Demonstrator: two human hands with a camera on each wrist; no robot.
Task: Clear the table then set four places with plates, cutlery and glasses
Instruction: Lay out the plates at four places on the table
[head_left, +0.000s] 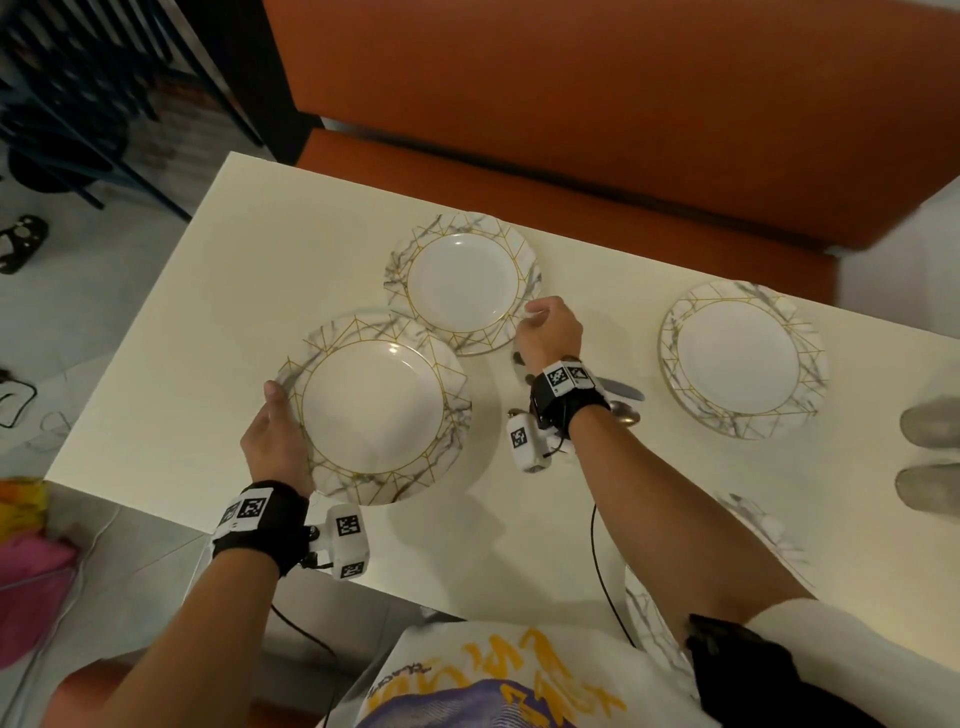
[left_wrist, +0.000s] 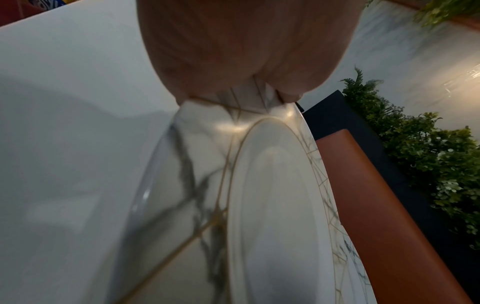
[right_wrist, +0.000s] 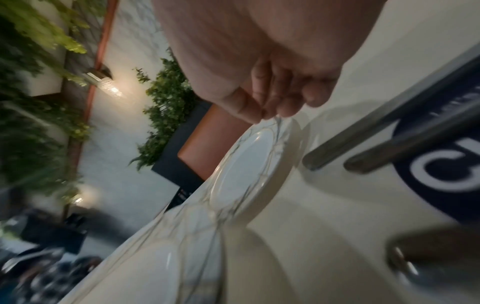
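Observation:
Three marble-patterned plates with gold lines show fully on the cream table (head_left: 208, 291). My left hand (head_left: 278, 410) grips the left rim of the near-left plate (head_left: 379, 410), thumb on top; the left wrist view shows that hand (left_wrist: 233, 96) on the plate's rim (left_wrist: 259, 185). This plate overlaps the edge of the far plate (head_left: 462, 280). My right hand (head_left: 535, 314) pinches the far plate's near-right rim, fingertips (right_wrist: 283, 111) curled onto the far plate (right_wrist: 249, 160). A third plate (head_left: 737, 358) lies to the right, untouched. Cutlery (head_left: 623, 400) lies under my right wrist.
A fourth plate (head_left: 769, 530) lies at the near right, mostly hidden by my right arm. Two blurred greyish glasses (head_left: 930, 426) stand at the right edge. The cutlery handles (right_wrist: 363, 144) rest on a dark round mat (right_wrist: 441, 174). An orange bench (head_left: 571, 104) runs behind the table.

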